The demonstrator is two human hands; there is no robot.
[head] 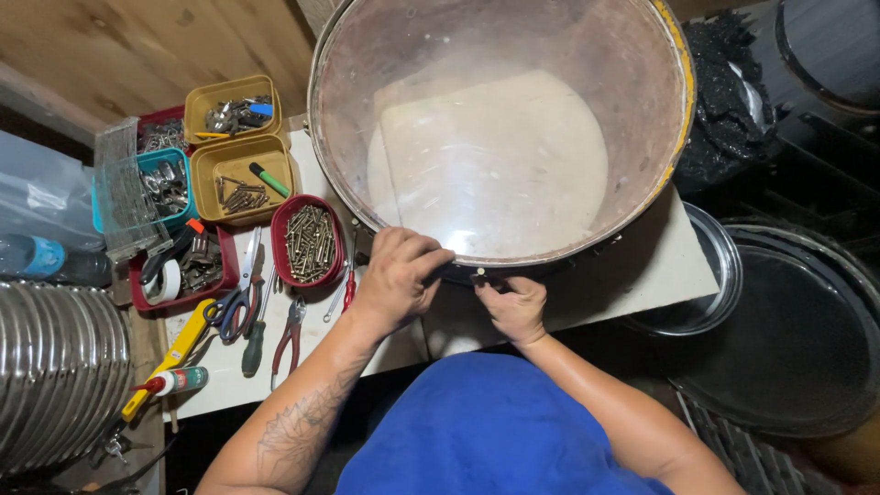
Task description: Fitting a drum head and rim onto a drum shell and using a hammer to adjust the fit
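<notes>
A large round drum [500,128] with a clear skin and yellow-edged shell lies on the white desk [642,275]. At its near rim, the left hand [396,275] presses down, fingers curled over the hoop, apparently steadying it; beside it, the right hand [515,307] pinches a small rim fitting. A red screw tub [309,241] sits left of the drum.

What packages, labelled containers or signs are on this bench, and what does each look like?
Small tube or bottle: bench's near left edge, lying flat, red nozzle, green and white label.
Plastic bottle: far left, lying down, blue label.
Clear plastic bag: far left, above that bottle.
No signs or screens.
</notes>
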